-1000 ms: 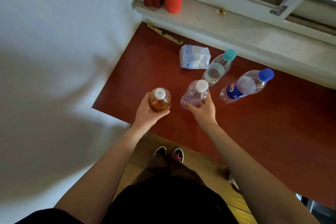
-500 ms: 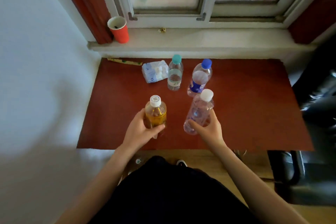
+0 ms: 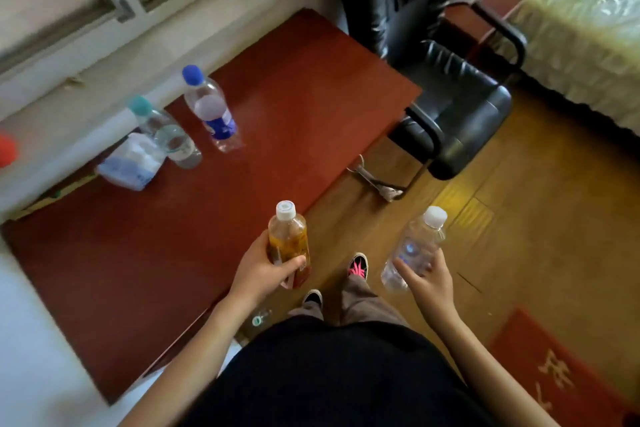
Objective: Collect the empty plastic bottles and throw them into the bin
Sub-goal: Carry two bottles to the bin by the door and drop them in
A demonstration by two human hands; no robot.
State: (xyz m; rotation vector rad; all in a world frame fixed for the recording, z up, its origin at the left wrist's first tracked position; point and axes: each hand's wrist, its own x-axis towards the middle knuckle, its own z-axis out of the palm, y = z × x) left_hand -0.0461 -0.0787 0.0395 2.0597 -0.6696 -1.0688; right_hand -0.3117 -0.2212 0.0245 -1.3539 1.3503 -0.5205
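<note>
the amber bottle is gripped in the left hand and the clear bottle in the right hand; both have come off the worktop and now hang over the floor. two bottles remain by the window, and no bin shows yet.

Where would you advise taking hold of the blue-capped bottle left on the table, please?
Grip the blue-capped bottle around its body at the blue label, coming from the table's open side away from the teal-capped bottle. It stands upright, its round wall suits a wrapping grip, and that side looks unobstructed.
</note>
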